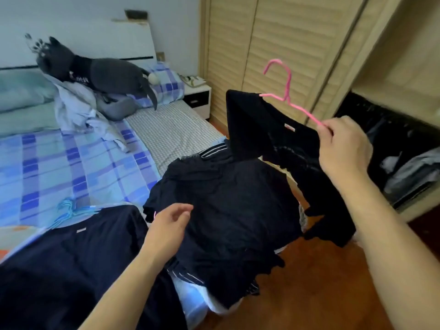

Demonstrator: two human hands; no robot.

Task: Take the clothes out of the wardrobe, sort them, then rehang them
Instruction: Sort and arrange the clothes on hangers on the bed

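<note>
My right hand [342, 148] grips one arm of a pink hanger [287, 91], held up in front of the wardrobe. A black garment [269, 134] hangs on that hanger, draping down past my forearm. My left hand [170, 225] hovers with relaxed fingers over a pile of dark navy clothes [226, 210] on the bed's corner. Another dark shirt [71, 263] lies flat at the lower left. The open wardrobe [404, 148] on the right shows dark clothes inside.
Light blue hangers [69, 209] lie on the checked bedsheet [71, 163]. A heap of pale clothes [78, 110] and a grey plush toy [102, 75] sit near the pillows. Slatted wardrobe doors [273, 48] stand behind; a nightstand [197, 96] is beside the bed. Wooden floor [309, 294] lies below.
</note>
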